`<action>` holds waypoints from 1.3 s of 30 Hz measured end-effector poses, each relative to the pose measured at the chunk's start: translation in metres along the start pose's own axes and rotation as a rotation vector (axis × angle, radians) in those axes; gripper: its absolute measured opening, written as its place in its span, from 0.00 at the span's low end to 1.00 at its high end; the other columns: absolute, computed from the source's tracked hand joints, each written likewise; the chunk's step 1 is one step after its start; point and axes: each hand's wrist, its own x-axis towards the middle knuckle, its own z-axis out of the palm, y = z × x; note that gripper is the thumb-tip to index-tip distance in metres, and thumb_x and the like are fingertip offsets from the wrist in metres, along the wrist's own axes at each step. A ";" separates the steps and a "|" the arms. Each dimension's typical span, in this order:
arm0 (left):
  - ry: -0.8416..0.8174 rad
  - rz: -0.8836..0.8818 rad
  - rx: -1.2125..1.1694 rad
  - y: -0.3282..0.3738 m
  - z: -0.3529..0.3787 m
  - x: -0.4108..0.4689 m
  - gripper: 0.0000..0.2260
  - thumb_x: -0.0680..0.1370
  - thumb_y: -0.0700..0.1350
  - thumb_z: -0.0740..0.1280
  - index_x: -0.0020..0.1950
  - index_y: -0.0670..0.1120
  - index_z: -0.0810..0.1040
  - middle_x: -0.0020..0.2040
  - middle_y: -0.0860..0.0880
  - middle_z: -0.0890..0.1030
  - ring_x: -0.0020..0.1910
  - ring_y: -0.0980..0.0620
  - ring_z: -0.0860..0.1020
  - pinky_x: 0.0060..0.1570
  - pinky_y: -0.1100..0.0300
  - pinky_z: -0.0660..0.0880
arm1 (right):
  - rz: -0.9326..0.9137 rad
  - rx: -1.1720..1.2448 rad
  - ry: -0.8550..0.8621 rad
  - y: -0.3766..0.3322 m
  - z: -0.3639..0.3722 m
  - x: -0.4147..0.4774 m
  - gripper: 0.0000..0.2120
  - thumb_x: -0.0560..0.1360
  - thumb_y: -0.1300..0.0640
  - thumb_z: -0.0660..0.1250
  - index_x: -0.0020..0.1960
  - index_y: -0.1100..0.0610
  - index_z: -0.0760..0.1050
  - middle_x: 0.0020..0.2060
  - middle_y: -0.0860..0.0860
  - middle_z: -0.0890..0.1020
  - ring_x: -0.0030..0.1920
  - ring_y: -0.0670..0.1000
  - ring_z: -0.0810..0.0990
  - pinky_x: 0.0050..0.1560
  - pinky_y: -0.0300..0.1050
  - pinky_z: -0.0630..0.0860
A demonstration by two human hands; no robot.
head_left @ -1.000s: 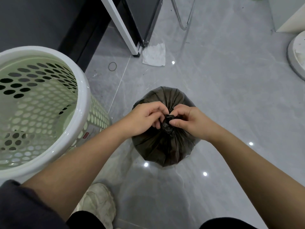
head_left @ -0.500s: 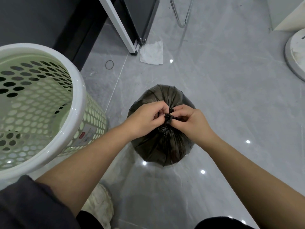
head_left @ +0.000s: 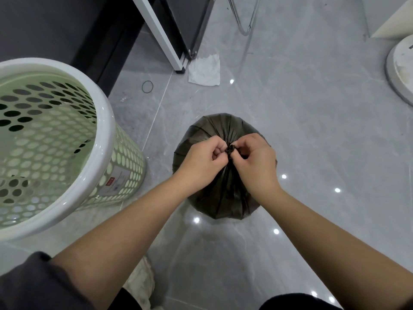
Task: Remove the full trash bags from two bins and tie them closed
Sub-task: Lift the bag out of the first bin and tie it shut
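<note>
A full black trash bag (head_left: 220, 128) sits on the grey tiled floor in the middle of the view, its top gathered into a small knot (head_left: 230, 150). My left hand (head_left: 202, 159) pinches the gathered plastic on the knot's left side. My right hand (head_left: 257, 162) pinches it from the right, fingertips touching the knot. Both hands cover much of the bag's top. A pale green perforated bin (head_left: 105, 139) with a white rim stands at the left, with no bag inside.
A crumpled white paper (head_left: 204, 71) lies on the floor beyond the bag, next to a white furniture leg (head_left: 161, 39). A thin black ring (head_left: 147, 87) lies near it. A round white base (head_left: 400, 70) is at the right edge. My shoe (head_left: 143, 285) shows at the bottom.
My fingers have shifted tighter around the knot, which now looks smaller and more compact. The bag and bin stay in place; the view has drifted slightly.
</note>
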 end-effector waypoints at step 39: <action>-0.037 -0.097 -0.189 -0.004 0.000 0.006 0.05 0.77 0.42 0.65 0.42 0.50 0.76 0.35 0.53 0.79 0.32 0.54 0.76 0.35 0.60 0.74 | -0.148 -0.047 0.023 0.013 0.001 -0.002 0.02 0.72 0.64 0.67 0.43 0.59 0.75 0.40 0.50 0.76 0.40 0.45 0.72 0.41 0.30 0.69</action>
